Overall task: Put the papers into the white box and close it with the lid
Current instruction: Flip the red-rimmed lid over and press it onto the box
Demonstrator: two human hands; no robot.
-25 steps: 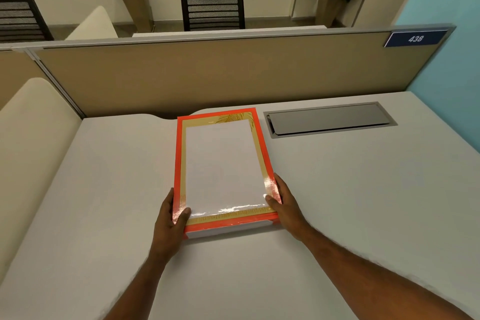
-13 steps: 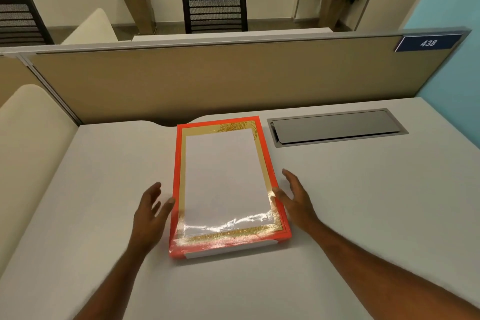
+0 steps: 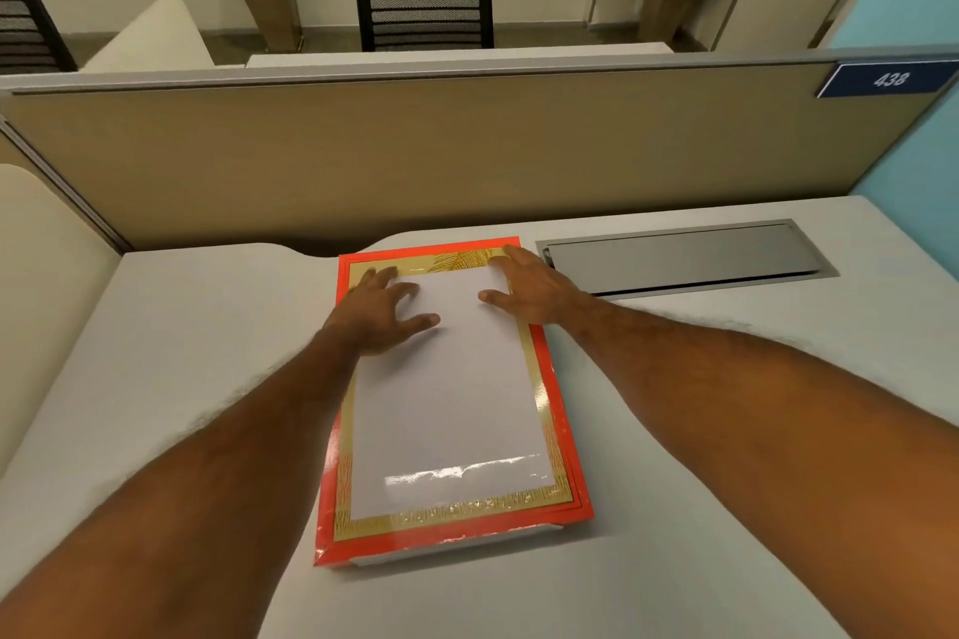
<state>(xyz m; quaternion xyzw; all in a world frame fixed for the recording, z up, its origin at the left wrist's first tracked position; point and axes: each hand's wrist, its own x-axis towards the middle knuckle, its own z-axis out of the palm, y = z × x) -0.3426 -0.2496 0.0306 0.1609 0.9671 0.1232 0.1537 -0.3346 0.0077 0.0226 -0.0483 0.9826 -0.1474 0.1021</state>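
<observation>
The lid, white in the middle with a gold band and red-orange edge, lies flat on top of the white box, whose near wall shows just under the lid's front edge. No papers are in sight. My left hand rests palm down with fingers spread on the lid's far left part. My right hand lies palm down with fingers spread on the lid's far right corner. Neither hand grips anything.
The box sits on a light grey desk. A grey metal cable flap is set into the desk right of the box. A beige partition closes the far edge. A cream cushion lies at the left.
Both hands let go of the lid's near corners, drew apart to its sides, then reached forward and settled on the lid's far end. The view tilted lower.
</observation>
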